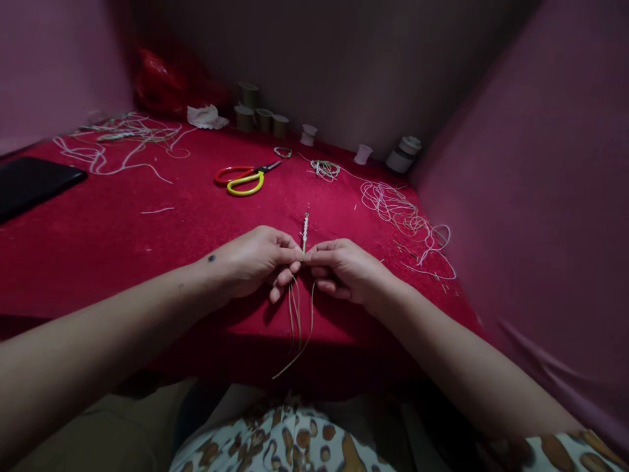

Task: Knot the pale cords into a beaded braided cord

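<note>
"Pinching it how?"

"Left hand (pixel 263 262) and right hand (pixel 344 267) fingertips both grip the braided cord (pixel 305 228) at its near end, centrally, nearer than the scissors (pixel 260 174)."

"Any advice?"

"I'd keep tension even, and the loose strands (pixel 312 308), dangling nearside, untangled."

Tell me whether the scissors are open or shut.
Shut, it seems: the scissors lie with their blades together in one narrow point, no gap showing between them.

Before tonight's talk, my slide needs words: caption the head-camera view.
Left hand and right hand pinch a partly knotted cord at a red-covered table, scissors lying beyond.
</note>
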`<state>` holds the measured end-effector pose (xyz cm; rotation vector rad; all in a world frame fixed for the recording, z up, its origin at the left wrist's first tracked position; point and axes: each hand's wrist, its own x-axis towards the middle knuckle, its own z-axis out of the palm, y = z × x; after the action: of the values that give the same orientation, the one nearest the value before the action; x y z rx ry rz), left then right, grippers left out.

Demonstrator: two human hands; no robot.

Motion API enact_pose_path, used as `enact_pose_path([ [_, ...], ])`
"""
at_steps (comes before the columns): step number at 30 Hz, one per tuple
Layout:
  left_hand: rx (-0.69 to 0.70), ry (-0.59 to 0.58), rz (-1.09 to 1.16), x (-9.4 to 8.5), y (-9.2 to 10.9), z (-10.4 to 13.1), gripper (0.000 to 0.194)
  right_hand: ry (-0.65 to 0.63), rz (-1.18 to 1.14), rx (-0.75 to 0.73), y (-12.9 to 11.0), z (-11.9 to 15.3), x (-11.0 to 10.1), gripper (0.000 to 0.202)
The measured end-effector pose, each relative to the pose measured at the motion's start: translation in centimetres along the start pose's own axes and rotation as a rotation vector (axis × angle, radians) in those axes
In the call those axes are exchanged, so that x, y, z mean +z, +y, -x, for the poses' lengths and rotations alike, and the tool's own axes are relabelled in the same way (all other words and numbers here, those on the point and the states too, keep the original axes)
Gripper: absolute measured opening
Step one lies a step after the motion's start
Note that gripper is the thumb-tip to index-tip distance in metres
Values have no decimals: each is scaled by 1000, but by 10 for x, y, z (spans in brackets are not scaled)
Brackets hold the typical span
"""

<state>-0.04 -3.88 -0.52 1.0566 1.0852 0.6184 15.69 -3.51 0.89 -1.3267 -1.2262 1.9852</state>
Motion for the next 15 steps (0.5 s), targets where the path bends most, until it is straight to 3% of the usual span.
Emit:
enact_pose_path([
  [11, -2, 57, -166, 3, 2, 4, 21, 35, 231, 12, -3, -11, -5, 18],
  [15, -19, 73, -249, -6, 7, 4, 20, -2, 262, -63, 0, -13, -5, 19],
])
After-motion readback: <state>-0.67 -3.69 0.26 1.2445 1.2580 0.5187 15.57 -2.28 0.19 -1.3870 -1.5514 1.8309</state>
